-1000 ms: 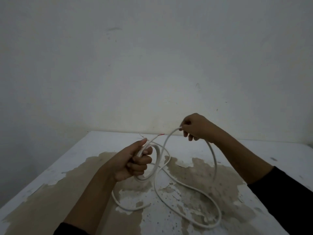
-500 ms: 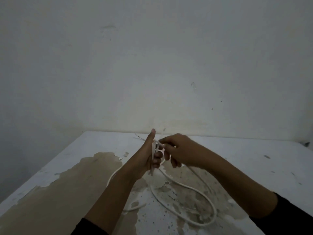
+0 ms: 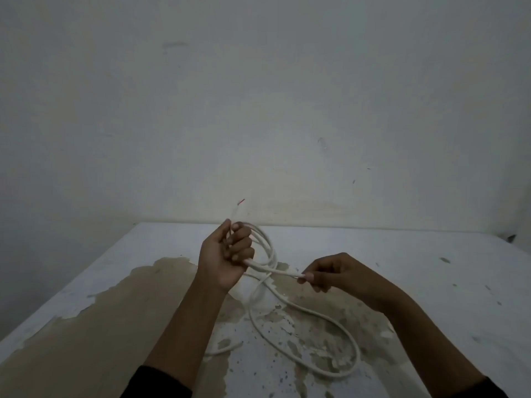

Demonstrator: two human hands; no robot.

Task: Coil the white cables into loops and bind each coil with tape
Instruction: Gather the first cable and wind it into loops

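Observation:
My left hand [image 3: 227,254] is raised above the table and closed around a small coil of white cable [image 3: 304,310]; the cable's stripped end with a red tip sticks up above the fist. A straight stretch of the same cable runs right from the fist to my right hand [image 3: 330,272], which pinches it between thumb and fingertips. The remaining cable hangs down and lies in a big loose loop on the tabletop between my forearms. No tape is visible.
The white table [image 3: 431,282] has worn paint with large brown patches and dark specks. A bare pale wall [image 3: 258,110] rises right behind its far edge. A small dark object [image 3: 511,237] sits at the far right edge.
My hands were together at the coil half a second ago. The right hand has since slid down and to the right along the cable, drawing out a straight length. The left hand rose slightly.

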